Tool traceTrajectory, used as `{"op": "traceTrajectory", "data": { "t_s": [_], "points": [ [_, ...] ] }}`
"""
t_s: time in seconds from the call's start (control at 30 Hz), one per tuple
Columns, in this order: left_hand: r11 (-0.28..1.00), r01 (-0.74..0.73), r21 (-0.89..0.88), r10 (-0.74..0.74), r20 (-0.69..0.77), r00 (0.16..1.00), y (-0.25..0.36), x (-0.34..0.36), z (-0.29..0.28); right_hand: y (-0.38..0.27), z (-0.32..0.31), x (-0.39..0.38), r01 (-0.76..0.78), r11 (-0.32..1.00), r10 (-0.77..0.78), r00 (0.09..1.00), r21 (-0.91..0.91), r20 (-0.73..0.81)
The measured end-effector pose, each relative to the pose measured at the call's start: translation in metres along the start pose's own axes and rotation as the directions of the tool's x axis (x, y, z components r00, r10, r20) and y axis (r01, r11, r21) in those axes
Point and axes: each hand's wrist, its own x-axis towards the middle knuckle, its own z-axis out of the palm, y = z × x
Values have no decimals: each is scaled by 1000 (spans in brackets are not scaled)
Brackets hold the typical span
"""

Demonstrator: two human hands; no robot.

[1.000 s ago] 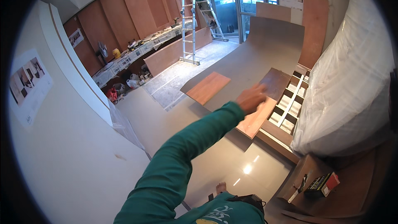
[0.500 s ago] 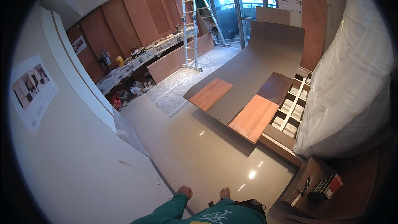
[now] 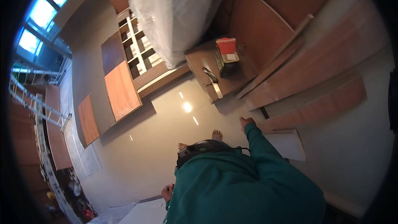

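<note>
My left hand (image 3: 167, 192) hangs low beside my body, its fingers curled in with nothing seen in them. Farther forward on the right, my right hand (image 3: 247, 122) is held out over the floor, a finger stretched forward and nothing visible in its grasp. The nearest things to it are long reddish-brown boards (image 3: 306, 72) that lean at the right. Ahead of that hand stands a brown wooden box-like stand (image 3: 244, 72). On its top are a black box with a red part (image 3: 226, 57), a dark hand tool (image 3: 210, 74) and a pale metal strip (image 3: 217, 91).
A wide grey-brown panel (image 3: 89, 45) bears an orange-brown board (image 3: 122, 91) and a smaller one (image 3: 88, 119). Beside it is an open slatted frame (image 3: 134, 37), next to a plastic-wrapped bulk (image 3: 174, 12). A ladder (image 3: 35, 99) stands far left. My bare feet (image 3: 217, 135) are on glossy floor.
My view has swung to the right, so the ladder and panels now lie at the left. My right hand and the leaning boards have come into view. My left hand is now nearer my body.
</note>
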Motion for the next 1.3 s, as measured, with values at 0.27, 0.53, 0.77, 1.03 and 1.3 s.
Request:
{"op": "traceTrajectory", "data": {
  "t_s": [0.27,0.53,0.77,1.03,1.3],
  "points": [
    [965,62,254,-62,-10,998,35,22,-31,-9,-48,-37,352,915,-338,936,-199,100],
    [964,205,169,-194,-79,978,83,-8,-17,-113,-3,16,708,658,-742,667,-255,-66],
    [851,286,441,-163,-295,942,42,-103,28,-241,43,96,688,724,-677,723,-49,137],
    [821,487,298,-399,-312,863,-32,-222,99,-311,97,157,474,680,-600,798,-560,-54],
    [837,535,117,-488,-284,825,11,-215,129,-316,97,163,302,688,-413,911,-660,-14]
  ]
}}
